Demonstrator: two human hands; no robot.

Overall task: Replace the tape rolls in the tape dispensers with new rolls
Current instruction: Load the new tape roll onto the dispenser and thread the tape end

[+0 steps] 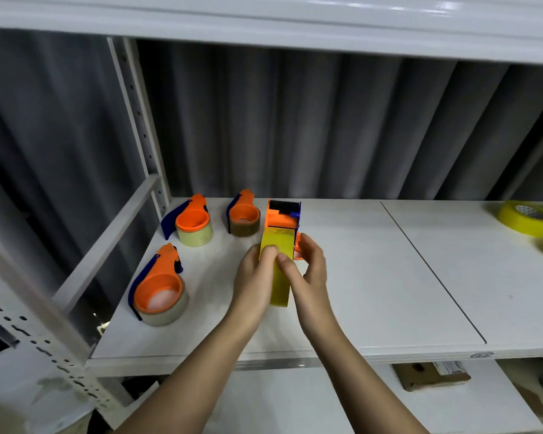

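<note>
this looks like a stockroom or packing area. a white metal rack with perforated uprights [135, 120] carries a white shelf [389, 277] holding several orange tape dispensers [157, 283] and spare yellow tape rolls [527, 217]. a grey curtain [295, 126] hangs behind, and a cardboard box [433, 375] sits on the lower shelf.

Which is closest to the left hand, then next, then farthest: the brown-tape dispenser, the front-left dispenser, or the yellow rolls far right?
From the left hand:
1. Brown-tape dispenser, just behind, slightly left.
2. Front-left dispenser, near the shelf's left edge.
3. Yellow rolls, far right.
</note>
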